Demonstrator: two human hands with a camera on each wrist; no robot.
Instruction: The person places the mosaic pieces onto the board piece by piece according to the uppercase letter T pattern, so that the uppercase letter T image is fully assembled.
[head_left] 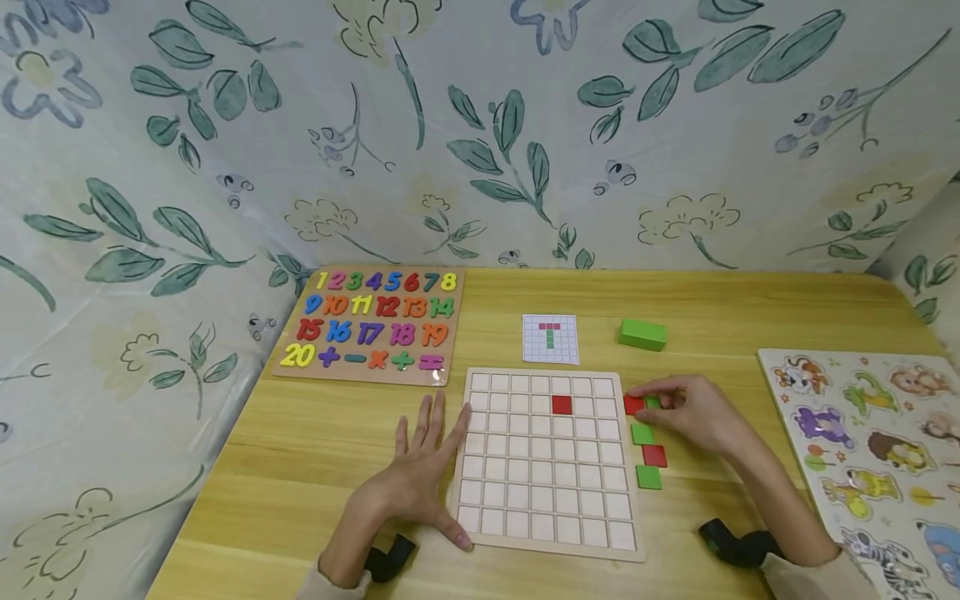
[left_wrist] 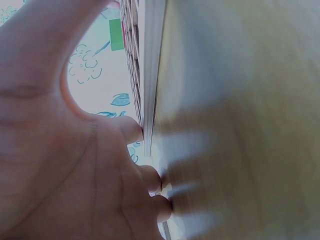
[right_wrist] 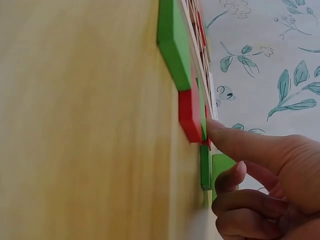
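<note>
Your left hand (head_left: 417,482) lay spread, touching the board (head_left: 549,477); well apart, your right hand (head_left: 696,410) pinched a red tile (head_left: 633,405), a green block (head_left: 642,335) beyond it.

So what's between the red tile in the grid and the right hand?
In the head view, rightward from the set tile: two empty cells, the grid's right rim, then another red tile at the right hand's fingertips.

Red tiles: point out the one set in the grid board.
The red tile in the grid board, second row down; the other two red tiles are outside its right edge.
</note>
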